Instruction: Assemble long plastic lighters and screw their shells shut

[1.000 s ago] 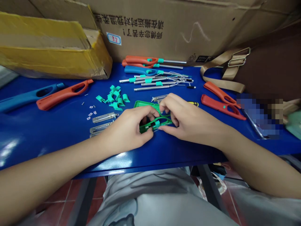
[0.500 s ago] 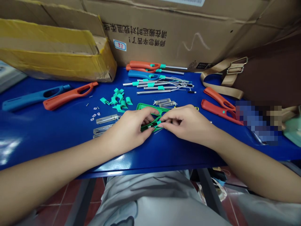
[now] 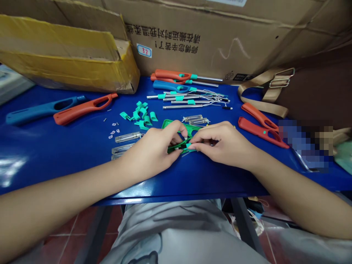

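My left hand (image 3: 154, 149) is closed round the near side of a green lighter casing half (image 3: 168, 124), its thumb and fingers at the casing's edge. My right hand (image 3: 224, 145) pinches a small teal trigger (image 3: 189, 146) at the casing's middle. A black part lies beside the trigger, mostly covered by my fingers. Clear fuel tanks (image 3: 127, 137) lie by my left wrist, and more clear tanks (image 3: 195, 120) sit just beyond the casing. Loose teal triggers (image 3: 140, 113) are heaped beyond my left hand.
Metal lighter tubes with wires (image 3: 181, 107) lie farther back, before assembled orange and blue lighters (image 3: 173, 86). Blue and orange casings (image 3: 85, 109) are at left, red casing halves (image 3: 260, 132) at right. Cardboard boxes (image 3: 170, 22) wall the back; a tan strap (image 3: 271, 106) hangs over the right.
The view has shifted slightly. The black part beside the trigger shows less now, and my left fingertips have shifted a little over the casing. Both hands keep their hold.
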`<action>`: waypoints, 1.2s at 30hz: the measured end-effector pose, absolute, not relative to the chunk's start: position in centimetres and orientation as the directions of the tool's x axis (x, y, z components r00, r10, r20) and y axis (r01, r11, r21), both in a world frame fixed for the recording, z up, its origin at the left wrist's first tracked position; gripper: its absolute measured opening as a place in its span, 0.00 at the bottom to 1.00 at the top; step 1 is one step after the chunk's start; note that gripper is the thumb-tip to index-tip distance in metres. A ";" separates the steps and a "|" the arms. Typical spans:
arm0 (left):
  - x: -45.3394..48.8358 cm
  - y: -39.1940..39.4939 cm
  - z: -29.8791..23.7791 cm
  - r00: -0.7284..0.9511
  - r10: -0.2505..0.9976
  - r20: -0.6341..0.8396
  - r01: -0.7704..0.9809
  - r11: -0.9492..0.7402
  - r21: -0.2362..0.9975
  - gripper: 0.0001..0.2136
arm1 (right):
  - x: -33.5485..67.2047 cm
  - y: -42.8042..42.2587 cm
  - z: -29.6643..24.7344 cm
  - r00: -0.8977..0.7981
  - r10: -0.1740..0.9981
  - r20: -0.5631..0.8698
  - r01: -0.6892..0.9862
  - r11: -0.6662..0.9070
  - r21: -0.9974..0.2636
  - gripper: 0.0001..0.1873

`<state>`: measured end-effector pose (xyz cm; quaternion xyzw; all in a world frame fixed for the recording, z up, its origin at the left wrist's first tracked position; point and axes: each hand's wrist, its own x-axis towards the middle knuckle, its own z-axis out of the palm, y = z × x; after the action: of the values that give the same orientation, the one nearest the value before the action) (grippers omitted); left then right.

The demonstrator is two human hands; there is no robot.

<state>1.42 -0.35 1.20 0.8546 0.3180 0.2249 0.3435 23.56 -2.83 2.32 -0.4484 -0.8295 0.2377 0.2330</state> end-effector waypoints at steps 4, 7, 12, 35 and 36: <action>1.5 -0.5 1.1 0.683 0.705 0.190 0.402 -0.581 0.708 0.14 | 23.0 -3.2 2.2 -0.375 0.917 0.137 0.698 0.377 -0.609 0.08; 1.4 -0.5 1.0 0.678 0.708 0.194 0.409 -0.584 0.701 0.14 | 22.7 -3.4 2.1 -0.338 0.935 0.109 0.710 0.330 -0.622 0.10; 1.4 -0.4 0.8 0.668 0.721 0.185 0.406 -0.561 0.721 0.14 | 22.7 -3.4 2.4 -0.360 0.926 0.115 0.710 0.352 -0.610 0.10; 1.7 0.0 0.4 0.670 0.718 0.187 0.267 -0.468 0.843 0.10 | 23.9 -3.1 3.1 -0.444 0.896 0.018 0.745 0.380 -0.548 0.10; 1.7 0.0 0.4 0.666 0.723 0.185 0.259 -0.456 0.851 0.10 | 24.0 -3.1 3.1 -0.445 0.895 0.031 0.734 0.384 -0.560 0.10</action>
<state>1.67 0.04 0.37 0.8084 0.3037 0.2735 0.4237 23.98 -3.11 3.09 -0.4998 -0.8149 0.2413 0.1670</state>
